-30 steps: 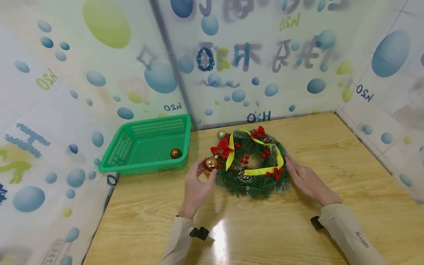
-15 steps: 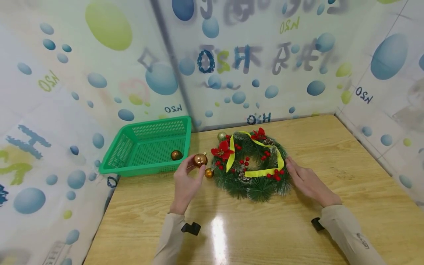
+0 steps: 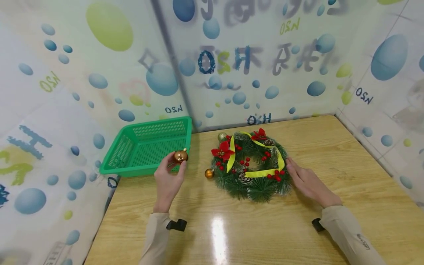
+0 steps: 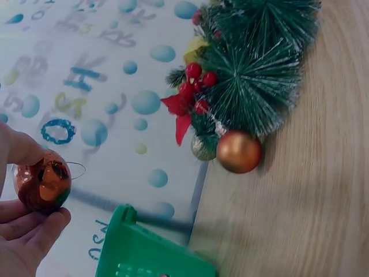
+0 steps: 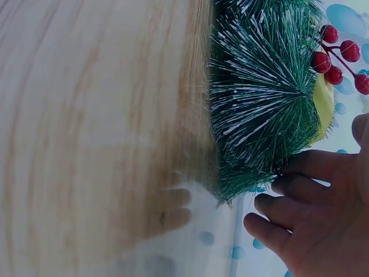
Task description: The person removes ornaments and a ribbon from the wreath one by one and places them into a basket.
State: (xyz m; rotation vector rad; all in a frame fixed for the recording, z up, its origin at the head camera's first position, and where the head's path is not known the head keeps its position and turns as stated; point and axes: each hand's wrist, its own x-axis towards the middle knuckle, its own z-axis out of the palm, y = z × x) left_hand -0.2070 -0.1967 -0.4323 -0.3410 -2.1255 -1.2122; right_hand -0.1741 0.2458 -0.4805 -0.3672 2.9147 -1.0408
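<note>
- left grip [image 3: 168, 184] is pinched round a shiny copper ball [image 3: 180, 157], up by the green basket [image 3: 132, 171]'s near right corner
- right grip [image 3: 310, 184] is loose, fingers pretty straight against the wreath [image 3: 260, 190]'s right edge
- wreath lies flat on the wooden surface [image 3: 265, 232], yellow ribbon [image 3: 261, 172] on top
- orange ball [image 3: 209, 173] sits at its left edge

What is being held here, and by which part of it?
The left hand pinches a copper ball by its round sides; the right hand only touches the wreath.
</note>
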